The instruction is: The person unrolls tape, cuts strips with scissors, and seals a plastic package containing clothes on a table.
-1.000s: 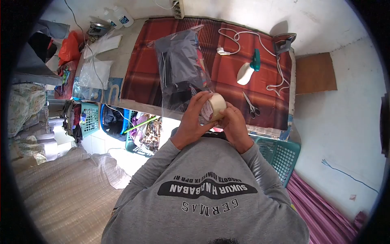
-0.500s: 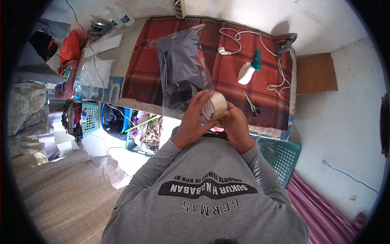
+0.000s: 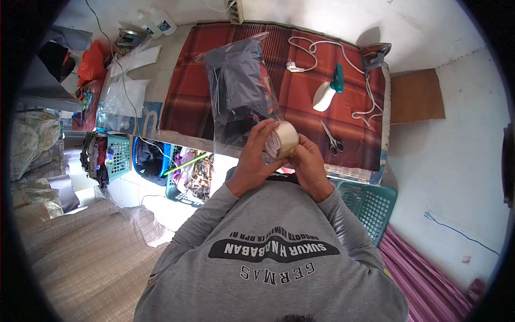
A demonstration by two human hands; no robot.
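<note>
A wide roll of clear packing tape (image 3: 287, 140) is held in front of my chest, near the table's front edge. My left hand (image 3: 258, 155) grips its left side, with the fingers over the rim and core. At the roll's right lower side, my right hand (image 3: 309, 163) has its fingertips pinched against the tape; the tape end itself is too small to make out. Just beyond my hands lies a clear plastic bag (image 3: 241, 80) with folded dark clothes inside, its lower edge close to my left fingers. Scissors (image 3: 332, 140) rest on the red plaid cloth, right of my right hand.
On the plaid cloth (image 3: 185, 86) stand a green-and-white spray bottle (image 3: 328, 91) and, at the far right corner, an iron (image 3: 374, 55) with its white cord. Clear plastic sheets (image 3: 126, 96) lie at left. Baskets of clothes (image 3: 150, 158) sit below, and a green basket (image 3: 375, 209) stands at right.
Both hands and the tape roll have shifted very slightly, with the right hand a little further left. The bag and the other things on the table stay in place.
</note>
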